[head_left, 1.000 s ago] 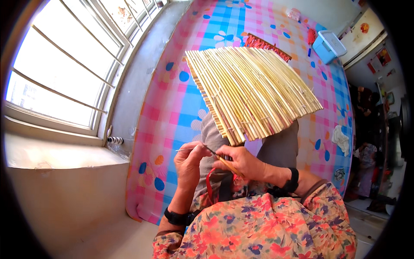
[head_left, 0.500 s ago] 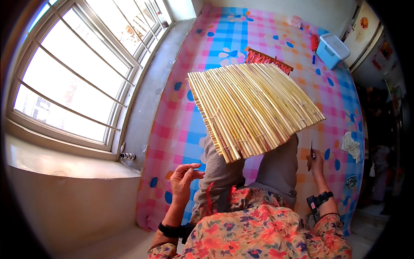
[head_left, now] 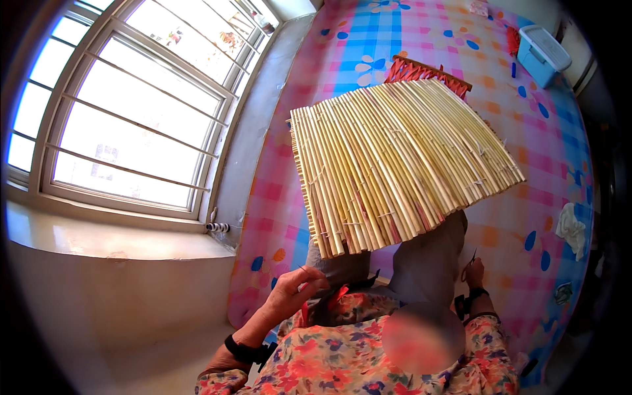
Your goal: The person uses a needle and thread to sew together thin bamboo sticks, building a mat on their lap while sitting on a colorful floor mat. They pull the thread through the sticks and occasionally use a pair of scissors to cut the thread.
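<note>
A mat of pale yellow reed stalks (head_left: 401,168), tied side by side with thin thread, lies tilted across my knees. Just below its near left corner is my left hand (head_left: 297,289), apart from the mat, its thumb and fingers pinched together. A thin dark sliver shows at those fingertips, too fine to name. To the right of my trousered legs (head_left: 431,257), my right hand (head_left: 474,275) is closed round small dark scissors (head_left: 470,262), their points upward. That hand is also clear of the mat.
Behind the mat lies a red-laced wooden frame (head_left: 431,74) on the checked, flowered sheet (head_left: 263,191). A blue lidded box (head_left: 541,58) stands at the far right. White cloth (head_left: 571,229) lies right. A barred window (head_left: 141,122) and a spool (head_left: 217,228) on its ledge are left.
My left hand has moved right and a little down, closer to my lap. The right hand has drawn lower and nearer my body, still with the scissors. The view has shifted slightly.
</note>
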Available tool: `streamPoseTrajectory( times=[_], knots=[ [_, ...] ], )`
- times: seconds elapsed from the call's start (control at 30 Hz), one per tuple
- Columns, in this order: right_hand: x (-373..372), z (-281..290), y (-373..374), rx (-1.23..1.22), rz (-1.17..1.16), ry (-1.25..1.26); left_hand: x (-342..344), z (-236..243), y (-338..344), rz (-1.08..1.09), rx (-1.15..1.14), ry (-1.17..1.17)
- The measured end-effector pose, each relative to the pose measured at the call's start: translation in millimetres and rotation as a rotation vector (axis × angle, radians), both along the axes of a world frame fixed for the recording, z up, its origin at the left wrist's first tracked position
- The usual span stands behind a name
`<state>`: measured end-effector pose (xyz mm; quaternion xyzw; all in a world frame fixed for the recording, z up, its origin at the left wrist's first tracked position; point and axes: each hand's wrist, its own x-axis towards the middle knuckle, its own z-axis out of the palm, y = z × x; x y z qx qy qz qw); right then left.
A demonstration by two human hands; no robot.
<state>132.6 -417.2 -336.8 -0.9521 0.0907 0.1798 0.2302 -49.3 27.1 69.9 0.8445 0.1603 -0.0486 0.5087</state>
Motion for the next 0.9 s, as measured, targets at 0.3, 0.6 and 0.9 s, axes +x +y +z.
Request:
streamPoseTrajectory(
  times=[0.3,0.6,0.9],
  knots=[
    [9.6,-9.7,10.6,0.004,-0.042,0.082,19.8,23.7,-14.9,-0.129,0.154,0.102],
    [9.8,-42.6,19.1,-0.054,-0.026,-0.004,23.5,26.0,-21.2,-0.099,0.15,0.054],
    [60.7,-24.5,29.7,0.022,-0.082,-0.095,32.5,13.8,-17.9,-0.117,0.14,-0.011]
  ],
)
